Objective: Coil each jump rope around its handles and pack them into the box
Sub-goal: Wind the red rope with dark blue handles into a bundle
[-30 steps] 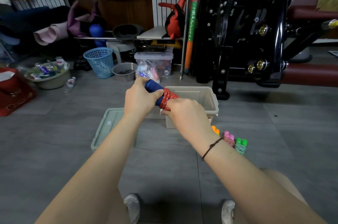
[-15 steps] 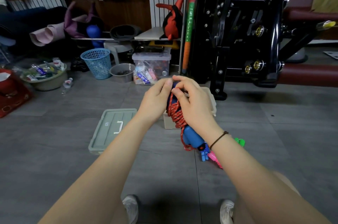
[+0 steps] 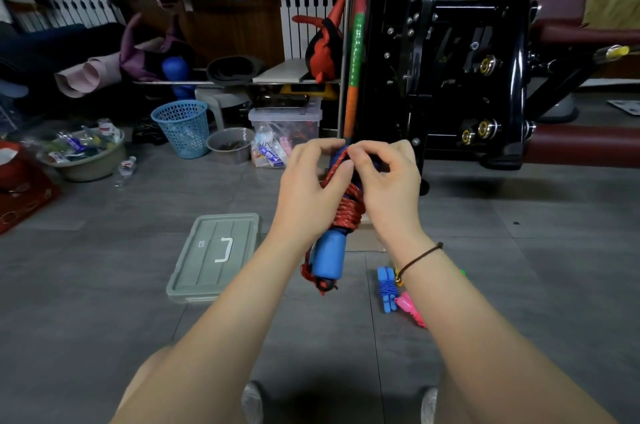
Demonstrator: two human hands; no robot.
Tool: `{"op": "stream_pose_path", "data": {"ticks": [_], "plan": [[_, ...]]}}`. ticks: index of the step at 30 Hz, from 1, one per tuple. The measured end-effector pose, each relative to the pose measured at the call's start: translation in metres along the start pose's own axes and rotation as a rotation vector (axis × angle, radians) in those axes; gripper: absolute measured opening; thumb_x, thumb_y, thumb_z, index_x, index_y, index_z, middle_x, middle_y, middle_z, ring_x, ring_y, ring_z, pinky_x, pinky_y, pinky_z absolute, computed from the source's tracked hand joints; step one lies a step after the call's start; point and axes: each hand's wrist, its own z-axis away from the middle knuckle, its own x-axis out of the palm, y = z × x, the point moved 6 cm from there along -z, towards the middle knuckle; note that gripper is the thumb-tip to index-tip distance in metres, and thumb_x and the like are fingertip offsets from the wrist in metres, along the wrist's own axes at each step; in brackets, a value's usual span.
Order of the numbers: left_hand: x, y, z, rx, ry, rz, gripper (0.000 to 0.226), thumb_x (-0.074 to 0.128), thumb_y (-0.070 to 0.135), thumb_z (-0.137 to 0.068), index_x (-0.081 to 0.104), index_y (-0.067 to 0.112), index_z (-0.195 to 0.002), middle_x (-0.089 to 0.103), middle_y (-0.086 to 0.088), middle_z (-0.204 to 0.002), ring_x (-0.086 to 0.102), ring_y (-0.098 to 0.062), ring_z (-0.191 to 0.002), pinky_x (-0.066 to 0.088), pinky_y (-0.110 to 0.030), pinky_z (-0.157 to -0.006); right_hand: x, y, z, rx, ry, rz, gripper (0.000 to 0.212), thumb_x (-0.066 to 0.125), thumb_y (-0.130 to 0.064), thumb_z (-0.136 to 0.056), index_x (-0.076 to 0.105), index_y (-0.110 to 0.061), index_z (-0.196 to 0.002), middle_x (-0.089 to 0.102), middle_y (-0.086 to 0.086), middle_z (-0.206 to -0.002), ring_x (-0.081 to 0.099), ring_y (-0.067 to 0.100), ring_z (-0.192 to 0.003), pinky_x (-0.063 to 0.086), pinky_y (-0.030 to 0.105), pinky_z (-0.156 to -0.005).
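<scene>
While the left hand point(image 3: 308, 188) grips the blue handles point(image 3: 327, 257) wound with red jump rope point(image 3: 348, 212), the right hand point(image 3: 388, 188) pinches its free end.

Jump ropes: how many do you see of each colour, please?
Red jump rope: 1
Blue jump rope: 1
Pink jump rope: 1
Total: 3 in plain view; the right forearm may hide more.

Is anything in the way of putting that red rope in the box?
Nothing visible is. The left hand and right hand hold the red rope in front of the box, and the lid lies on the floor to its left. The hands hide the box's opening.
</scene>
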Motion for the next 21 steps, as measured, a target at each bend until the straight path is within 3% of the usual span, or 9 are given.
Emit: {"op": "stream_pose_path", "data": {"ticks": [2, 5, 7, 10, 13, 15, 18, 21], "plan": [[-0.003, -0.001, 0.0, -0.019, 0.048, -0.007, 0.016, 0.059, 0.02, -0.091, 0.066, 0.025, -0.104, 0.064, 0.007, -0.106, 0.059, 0.0, -0.098, 0.045, -0.013, -0.085, 0.002, 0.002, 0.002, 0.05, 0.008, -0.035, 0.005, 0.069, -0.025, -0.084, 0.072, -0.023, -0.087, 0.042, -0.008, -0.084, 0.047, -0.001, -0.076, 0.042, 0.011, -0.074], [-0.007, -0.004, 0.001, -0.129, 0.133, 0.1, 0.011, 0.062, 0.019, -0.089, 0.068, 0.028, -0.089, 0.068, 0.014, -0.086, 0.061, 0.002, -0.085, 0.049, -0.019, -0.079, 0.008, 0.002, 0.007, 0.104, 0.012, -0.134, 0.004, 0.069, -0.024, -0.084, 0.072, -0.025, -0.087, 0.045, -0.006, -0.09, 0.053, 0.008, -0.087, 0.047, 0.016, -0.08], [-0.007, -0.012, -0.001, -0.269, 0.144, 0.278, 0.008, 0.065, 0.02, -0.087, 0.068, 0.028, -0.088, 0.068, 0.009, -0.081, 0.064, -0.008, -0.082, 0.054, -0.03, -0.079, 0.012, 0.0, 0.008, 0.1, 0.011, -0.144, 0.005, 0.068, -0.025, -0.085, 0.071, -0.025, -0.089, 0.049, -0.004, -0.095, 0.055, 0.012, -0.094, 0.048, 0.019, -0.084], [-0.002, -0.023, -0.005, -0.47, 0.087, 0.613, 0.007, 0.066, 0.019, -0.086, 0.069, 0.015, -0.09, 0.069, -0.012, -0.09, 0.065, -0.029, -0.085, 0.055, -0.043, -0.08, 0.016, -0.003, 0.011, 0.065, 0.013, -0.119, 0.005, 0.065, -0.025, -0.087, 0.069, -0.025, -0.091, 0.057, -0.004, -0.1, 0.058, 0.009, -0.097, 0.049, 0.022, -0.087], [0.003, -0.022, -0.004, -0.586, 0.037, 0.764, 0.008, 0.059, 0.01, -0.089, 0.063, 0.005, -0.083, 0.065, -0.014, -0.08, 0.064, -0.025, -0.071, 0.055, -0.032, -0.065, 0.023, -0.004, 0.015, 0.073, -0.012, -0.19, 0.015, 0.062, -0.018, -0.089, 0.059, -0.022, -0.102, 0.063, -0.007, -0.093, 0.061, 0.004, -0.089, 0.05, 0.019, -0.083], [0.005, -0.022, -0.003, -0.642, 0.037, 0.8, 0.007, 0.057, 0.01, -0.089, 0.059, 0.003, -0.09, 0.062, -0.013, -0.077, 0.062, -0.022, -0.064, 0.053, -0.028, -0.057, 0.026, -0.006, 0.017, 0.061, -0.033, -0.226, 0.024, 0.061, -0.012, -0.089, 0.052, -0.023, -0.109, 0.062, -0.008, -0.088, 0.061, 0.001, -0.084, 0.048, 0.014, -0.078], [0.006, -0.024, -0.004, -0.631, 0.082, 0.765, 0.002, 0.054, 0.009, -0.088, 0.056, 0.008, -0.089, 0.058, -0.013, -0.078, 0.058, -0.024, -0.068, 0.05, -0.03, -0.06, 0.024, -0.01, 0.016, -0.027, -0.023, -0.192, 0.03, 0.055, -0.003, -0.089, 0.05, -0.02, -0.113, 0.058, -0.005, -0.092, 0.057, 0.001, -0.085, 0.044, 0.012, -0.079], [0.008, -0.023, -0.005, -0.579, 0.073, 0.709, 0.017, 0.054, 0.009, -0.09, 0.062, 0.014, -0.075, 0.061, -0.014, -0.088, 0.058, -0.028, -0.079, 0.049, -0.038, -0.073, 0.021, -0.01, 0.013, -0.06, 0.009, -0.18, 0.037, 0.052, 0.003, -0.086, 0.051, -0.021, -0.114, 0.053, -0.003, -0.096, 0.054, 0.01, -0.087, 0.046, 0.019, -0.082]]}}
